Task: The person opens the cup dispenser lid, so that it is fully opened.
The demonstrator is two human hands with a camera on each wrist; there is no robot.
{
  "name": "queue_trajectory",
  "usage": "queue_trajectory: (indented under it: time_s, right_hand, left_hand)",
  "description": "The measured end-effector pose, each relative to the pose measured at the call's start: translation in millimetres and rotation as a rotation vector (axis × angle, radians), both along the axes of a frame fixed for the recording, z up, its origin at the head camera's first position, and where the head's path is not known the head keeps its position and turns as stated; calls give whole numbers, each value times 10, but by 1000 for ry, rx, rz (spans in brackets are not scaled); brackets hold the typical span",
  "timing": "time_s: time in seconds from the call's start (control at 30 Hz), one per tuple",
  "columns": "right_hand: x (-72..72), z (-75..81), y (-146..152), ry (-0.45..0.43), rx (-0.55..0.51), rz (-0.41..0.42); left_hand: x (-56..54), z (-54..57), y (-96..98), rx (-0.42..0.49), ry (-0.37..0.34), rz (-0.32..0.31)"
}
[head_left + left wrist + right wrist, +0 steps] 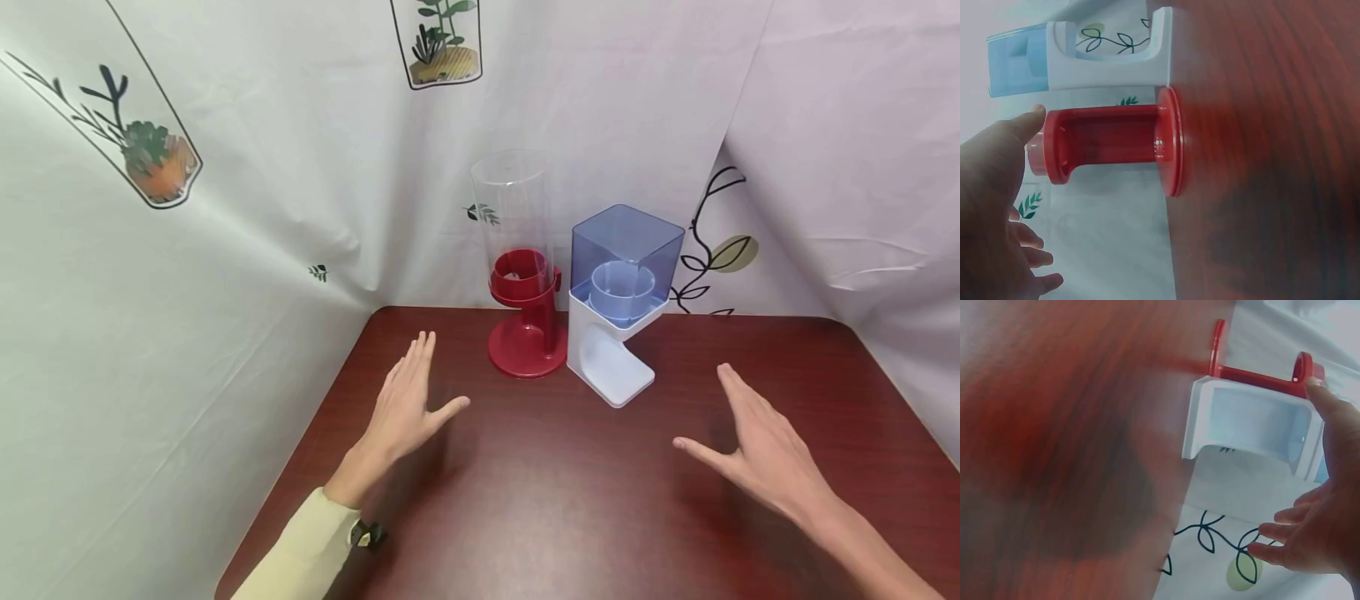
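Note:
At the back of the table stands a red dispenser stand (527,346) with a round base, topped by a tall clear tube (517,200). Close beside it on the right is a white stand (615,375) carrying a see-through blue box (600,242) with a round cup-shaped insert (622,292) inside. My left hand (401,408) is held over the table left of the red stand, fingers straight and thumb spread. Mirroring it, my right hand (765,450) hovers right of the white stand, thumb out. Neither hand holds anything.
The dark red-brown wooden table (570,500) has rounded back corners. White cloth (300,125) printed with plants hangs behind it and along its sides. A dark band with a small buckle (363,533) is at the left sleeve (307,542).

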State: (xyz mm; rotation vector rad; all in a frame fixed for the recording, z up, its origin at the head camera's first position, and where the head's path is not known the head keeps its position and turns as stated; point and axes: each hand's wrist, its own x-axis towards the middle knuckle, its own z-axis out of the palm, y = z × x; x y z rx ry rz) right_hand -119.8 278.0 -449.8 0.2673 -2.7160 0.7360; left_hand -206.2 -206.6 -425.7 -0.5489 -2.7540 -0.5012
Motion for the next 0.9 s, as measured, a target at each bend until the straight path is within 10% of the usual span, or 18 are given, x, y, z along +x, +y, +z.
queue_trajectory:
  time_s: [0.9]
  right_hand:
    - [-479, 305, -285, -158, -372, -6]
  left_hand:
    - [-215, 348, 541, 504, -65, -131]
